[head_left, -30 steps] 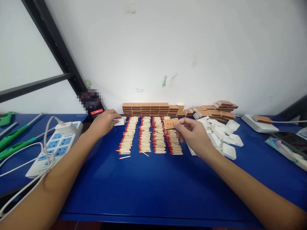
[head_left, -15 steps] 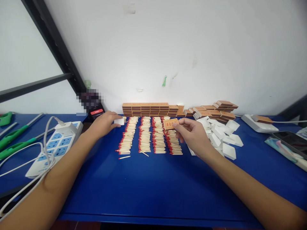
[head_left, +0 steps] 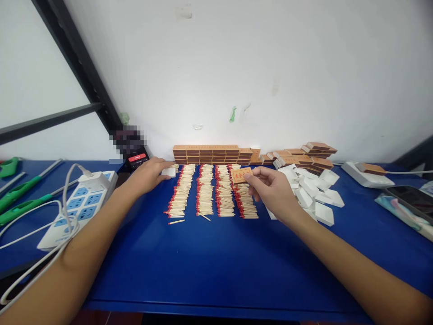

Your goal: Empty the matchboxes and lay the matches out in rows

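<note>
My left hand (head_left: 151,175) is closed at the left end of the matches, its fingertips and thumb on a small white matchbox tray (head_left: 168,172). Between the finger and thumb of my right hand (head_left: 267,183) is an orange matchbox (head_left: 242,175) with printed characters on its top. It is held just above the rightmost row of matches (head_left: 246,203). Several matches with red heads lie in four-row order, including a left row (head_left: 179,194) and a middle row (head_left: 204,192). One loose match (head_left: 176,222) lies in front of the left row.
Stacked matchboxes (head_left: 206,154) line the wall, with a looser pile (head_left: 301,158) to the right. White trays (head_left: 309,189) are heaped beside my right wrist. A power strip (head_left: 79,205) with cables stands left, near green-handled tools (head_left: 25,189). A phone (head_left: 412,201) lies far right.
</note>
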Motion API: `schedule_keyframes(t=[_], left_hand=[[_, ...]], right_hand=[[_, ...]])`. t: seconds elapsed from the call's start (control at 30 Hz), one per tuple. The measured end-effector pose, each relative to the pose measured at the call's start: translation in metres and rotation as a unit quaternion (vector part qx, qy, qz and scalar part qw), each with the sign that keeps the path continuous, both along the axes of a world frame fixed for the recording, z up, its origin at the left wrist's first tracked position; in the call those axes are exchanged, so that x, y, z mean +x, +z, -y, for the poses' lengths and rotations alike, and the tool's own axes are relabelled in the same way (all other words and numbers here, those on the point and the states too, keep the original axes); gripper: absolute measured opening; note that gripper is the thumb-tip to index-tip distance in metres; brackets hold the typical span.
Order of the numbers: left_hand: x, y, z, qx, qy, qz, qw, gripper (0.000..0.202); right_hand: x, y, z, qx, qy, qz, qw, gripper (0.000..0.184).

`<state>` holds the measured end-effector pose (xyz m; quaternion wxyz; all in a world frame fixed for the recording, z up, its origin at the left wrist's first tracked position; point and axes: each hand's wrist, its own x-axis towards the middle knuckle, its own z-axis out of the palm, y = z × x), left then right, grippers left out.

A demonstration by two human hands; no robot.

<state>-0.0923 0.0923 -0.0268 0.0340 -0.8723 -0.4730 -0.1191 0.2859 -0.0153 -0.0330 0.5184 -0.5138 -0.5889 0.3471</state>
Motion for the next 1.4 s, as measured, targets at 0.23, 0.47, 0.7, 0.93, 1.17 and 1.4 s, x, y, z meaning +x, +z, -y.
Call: schedule_keyframes(t=[0.23,0.47,0.7,0.93,1.17,1.4], left_hand=[[-0.003,0.001,-0.001,-0.001,-0.007,-0.001,1.0,0.051],[-0.002,0.006,0.003,0.004,-0.003,0.001,1.0,0.048],[-0.006,0.007,0.004,0.011,0.003,0.004,1.0,0.049],[-0.004,0.018,0.011,0.035,0.012,0.004,0.999,0.048],[0.01,0.02,0.018,0.061,-0.028,0.105,0.992,0.048],[0.038,0.021,0.032,-0.059,0.003,0.345,0.937,0.062]], right_hand=[[0.0,-0.002,0.0,0.001,0.003,-0.001,1.0,0.047],[0.0,-0.001,0.0,0.004,0.001,0.007,1.0,0.05],[0.0,-0.001,0.001,0.001,0.002,0.009,1.0,0.05],[0.001,-0.001,0.001,0.003,0.003,0.008,1.0,0.049],[0.0,0.001,0.0,-0.004,0.005,0.005,1.0,0.053],[0.016,0.011,-0.021,-0.001,-0.033,-0.005,0.999,0.061]])
